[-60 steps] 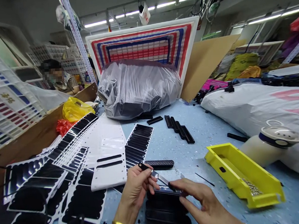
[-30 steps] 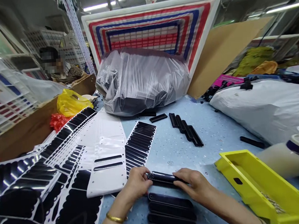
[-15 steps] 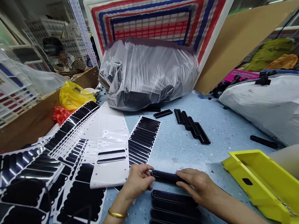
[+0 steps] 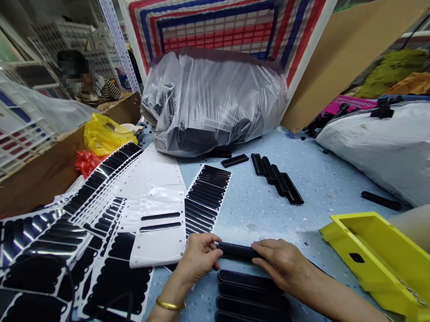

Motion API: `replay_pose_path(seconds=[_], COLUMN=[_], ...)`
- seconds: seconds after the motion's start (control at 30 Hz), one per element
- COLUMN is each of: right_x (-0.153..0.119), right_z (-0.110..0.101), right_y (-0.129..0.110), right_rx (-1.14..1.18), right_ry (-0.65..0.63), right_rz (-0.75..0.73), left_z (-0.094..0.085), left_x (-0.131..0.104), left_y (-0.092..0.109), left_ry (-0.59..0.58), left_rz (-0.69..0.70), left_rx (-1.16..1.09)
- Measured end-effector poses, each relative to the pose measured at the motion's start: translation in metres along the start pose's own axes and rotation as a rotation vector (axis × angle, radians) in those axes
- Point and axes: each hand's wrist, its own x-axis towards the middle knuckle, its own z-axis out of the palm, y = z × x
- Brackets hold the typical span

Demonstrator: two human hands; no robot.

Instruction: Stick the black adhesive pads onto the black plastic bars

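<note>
A long black strip-shaped piece with rounded ends [image 4: 238,250] spans the gap between my two hands, just above the blue speckled table. My left hand [image 4: 201,252] pinches its left end, and my right hand [image 4: 279,259] grips the right end, hiding that tip. Below it lies a row of several similar black pieces [image 4: 250,303], side by side. To the left, a white backing sheet [image 4: 162,243] carries two narrow black stickers [image 4: 160,227]. Beside it is a sheet full of black stickers [image 4: 206,201].
A yellow bin [image 4: 384,262] stands at the right. Overlapping sticker sheets [image 4: 44,251] cover the left side. More black pieces [image 4: 277,178] lie mid-table, before a large plastic-wrapped bundle [image 4: 218,102]. A white sack [image 4: 394,143] bulges in from the right. Another person [image 4: 88,86] sits at back left.
The black piece appears slightly rolled between my hands, with a row of small marks now showing along its upper edge. Both hands stay in nearly the same place; the view has shifted slightly.
</note>
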Motion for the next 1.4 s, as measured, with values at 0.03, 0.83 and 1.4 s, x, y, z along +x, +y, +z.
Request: replay_pose_path(seconds=[0.03,0.83,1.4], right_x=[0.0005,0.0036,0.0034], right_z=[-0.0004,-0.0048,-0.0043], right_y=[-0.0009,-0.0052,-0.0034], right_rx=[-0.006,0.002,-0.035], right_ry=[-0.011,-0.045,-0.051], right_rz=[0.006,0.025,0.011], left_z=[0.0,0.0004,-0.001], left_x=[0.0,0.0031,0.003], left_y=[0.0002,-0.0062,-0.0042], left_ry=[0.0,0.01,0.001], left_rz=[0.0,-0.015,-0.02], left_rx=[-0.001,-0.032,-0.087])
